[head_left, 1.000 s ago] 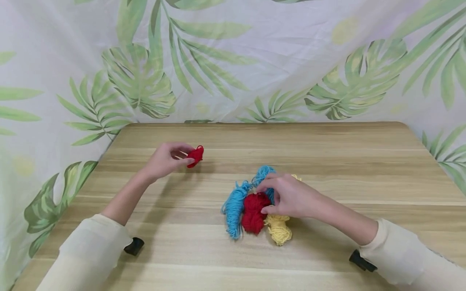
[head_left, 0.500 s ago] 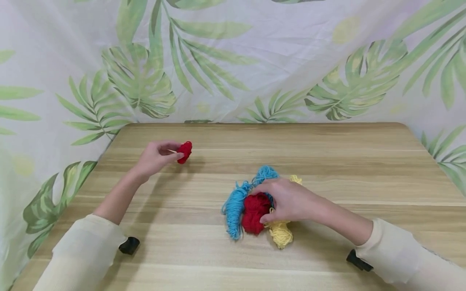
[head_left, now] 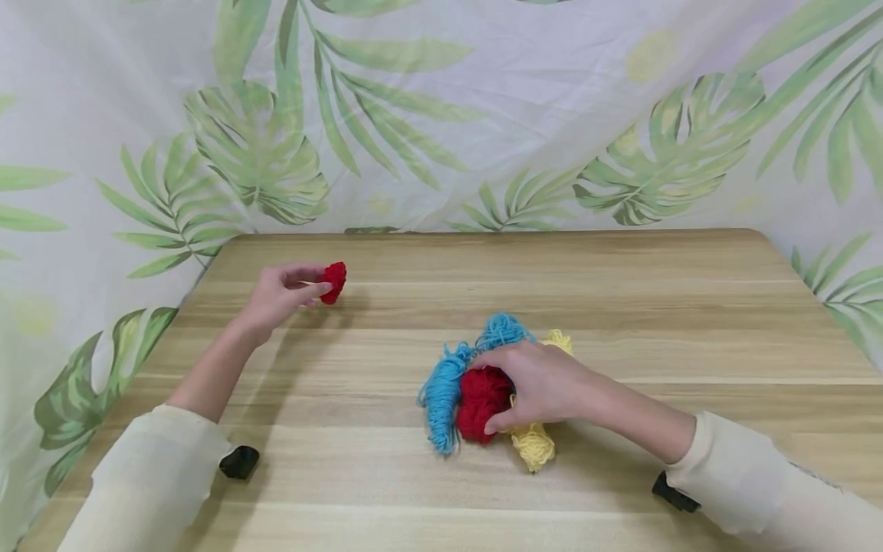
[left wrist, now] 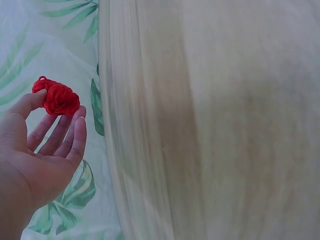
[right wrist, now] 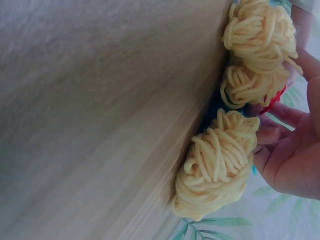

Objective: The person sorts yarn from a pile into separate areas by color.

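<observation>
At the table's far left, my left hand pinches a small red yarn bundle between thumb and fingertips; the left wrist view shows the same red bundle raised off the palm. My right hand reaches over a larger red yarn bundle, thumb at its near side and fingers curled over its far side. A blue yarn bundle lies along its left. Another blue bundle lies behind, partly hidden by the hand. Yellow yarn shows below the right hand; in the right wrist view two yellow bundles stand beside the fingers.
The wood-grain table extends on all sides of the yarn pile. Behind it hangs a pale cloth with green leaf prints. A black wrist device sits at the left sleeve, another black device at the right sleeve.
My left hand has carried the small red bundle left and slightly away. My right hand has settled lower round the larger red bundle, its thumb now nearer the bundle's front end.
</observation>
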`<state>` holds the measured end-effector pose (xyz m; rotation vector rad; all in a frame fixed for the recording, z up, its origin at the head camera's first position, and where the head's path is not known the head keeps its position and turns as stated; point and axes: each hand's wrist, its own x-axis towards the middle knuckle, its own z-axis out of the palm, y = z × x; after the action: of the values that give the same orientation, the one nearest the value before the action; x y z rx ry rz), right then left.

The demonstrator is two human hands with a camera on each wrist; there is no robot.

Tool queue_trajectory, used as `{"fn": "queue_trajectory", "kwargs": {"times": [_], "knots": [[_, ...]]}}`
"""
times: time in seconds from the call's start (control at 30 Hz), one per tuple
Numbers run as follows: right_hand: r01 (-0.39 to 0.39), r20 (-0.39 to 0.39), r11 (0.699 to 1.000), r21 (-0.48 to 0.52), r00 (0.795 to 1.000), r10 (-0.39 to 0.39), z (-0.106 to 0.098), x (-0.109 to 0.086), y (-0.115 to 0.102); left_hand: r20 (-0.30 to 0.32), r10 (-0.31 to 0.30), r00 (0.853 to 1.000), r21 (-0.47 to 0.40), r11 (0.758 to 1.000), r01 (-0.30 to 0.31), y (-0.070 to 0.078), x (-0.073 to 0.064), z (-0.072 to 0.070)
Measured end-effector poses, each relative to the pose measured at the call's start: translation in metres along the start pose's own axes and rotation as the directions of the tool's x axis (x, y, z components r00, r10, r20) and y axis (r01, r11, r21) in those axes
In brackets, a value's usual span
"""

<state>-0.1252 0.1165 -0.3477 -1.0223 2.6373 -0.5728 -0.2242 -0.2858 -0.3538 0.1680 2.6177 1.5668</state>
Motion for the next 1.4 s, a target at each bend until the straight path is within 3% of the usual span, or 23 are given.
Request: {"fn": "queue_trajectory", "kwargs": {"times": [0.33, 0.7, 1.4], "knots": [[-0.033, -0.015, 0.999, 0.011, 0.999, 0.033, -0.002, 0.002, 0.0, -0.014, -0.016, 1.0, -0.014, 1.0, 0.015, -0.002, -0.004, -0.007], [0.003, -0.051, 1.0, -0.01, 0.999, -0.004, -0.004, 0.0, -0.001, -0.042, -0.029, 0.999, -0.059, 0.998, 0.026, -0.007, -0.004, -0.013], [0.01, -0.049, 0.999, 0.052, 0.999, -0.008, -0.005, -0.002, 0.001, -0.06, -0.052, 0.997, -0.049, 0.998, 0.05, -0.009, -0.005, -0.02]]}}
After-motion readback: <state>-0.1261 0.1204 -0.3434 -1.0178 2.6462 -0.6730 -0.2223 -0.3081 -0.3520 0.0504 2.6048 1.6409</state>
